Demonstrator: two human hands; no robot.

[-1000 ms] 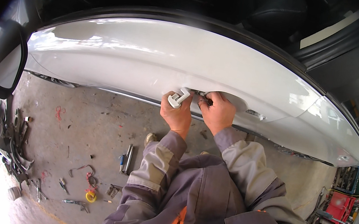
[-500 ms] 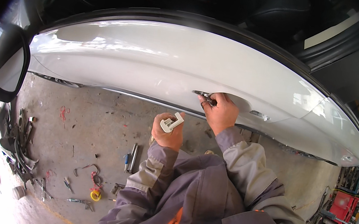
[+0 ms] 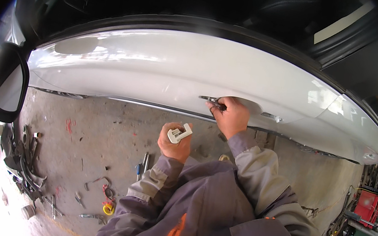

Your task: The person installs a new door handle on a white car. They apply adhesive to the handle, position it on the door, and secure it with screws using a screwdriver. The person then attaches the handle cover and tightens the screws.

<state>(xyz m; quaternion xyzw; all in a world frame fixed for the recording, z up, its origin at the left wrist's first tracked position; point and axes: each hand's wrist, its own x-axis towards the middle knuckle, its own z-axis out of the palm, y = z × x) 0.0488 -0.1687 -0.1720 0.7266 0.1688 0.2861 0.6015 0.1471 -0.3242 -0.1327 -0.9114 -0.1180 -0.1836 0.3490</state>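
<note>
A white car door [image 3: 158, 64] stretches across in front of me. My left hand [image 3: 173, 144] is closed around a white door handle [image 3: 179, 135] and holds it short of the door; its hooked end points up and most of its length is hidden in the fist. My right hand [image 3: 231, 116] reaches to the handle recess [image 3: 251, 106], fingers pinched on a small dark part [image 3: 220, 106] at the long slot [image 3: 207, 98]. How far that part sits inside the slot cannot be seen. A second opening [image 3: 271, 116] with bare metal shows to the right of the hand.
The door mirror [image 3: 10, 83] juts out at the left. Several tools lie on the concrete floor, among them a blue-handled screwdriver [image 3: 139, 171] and a yellow tape roll [image 3: 108, 208]. Dark trim parts [image 3: 26, 162] are heaped at the left. A red case [image 3: 367, 208] stands at the right.
The view has tilted slightly, so the floor and door have shifted in it. Both hands keep nearly the same place and the same hold.
</note>
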